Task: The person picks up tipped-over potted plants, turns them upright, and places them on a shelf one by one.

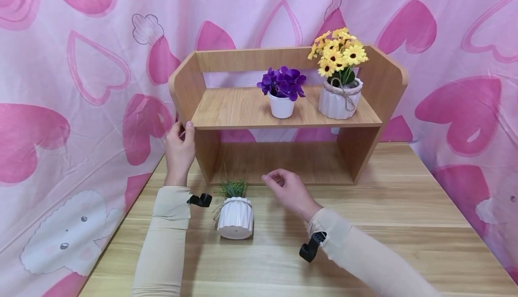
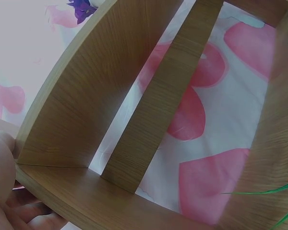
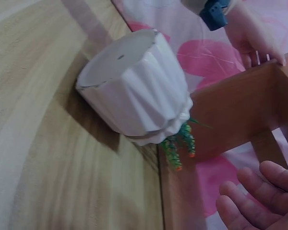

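Note:
My left hand [image 1: 180, 152] grips the left side panel of a two-tier wooden shelf [image 1: 255, 121], thumb at the front edge, fingers around the outer side. In the left wrist view, part of that hand [image 2: 5, 182] shows at the panel's edge. My right hand [image 1: 289, 191] hovers before the lower tier, fingers loosely bent and holding nothing. To its left, a white fluted pot [image 1: 236, 218] with green grass-like foliage [image 1: 234, 188] lies tipped over on the table, base towards me. The right wrist view shows the pot's round base and the right hand's relaxed fingers [image 3: 254, 191].
On the upper tier stand a small white pot of purple flowers [image 1: 282, 92] and, at the right, a ribbed white pot [image 1: 341, 99] of yellow flowers tied with twine. A pink heart-patterned curtain [image 1: 97, 121] hangs behind and beside the wooden table [image 1: 404, 225].

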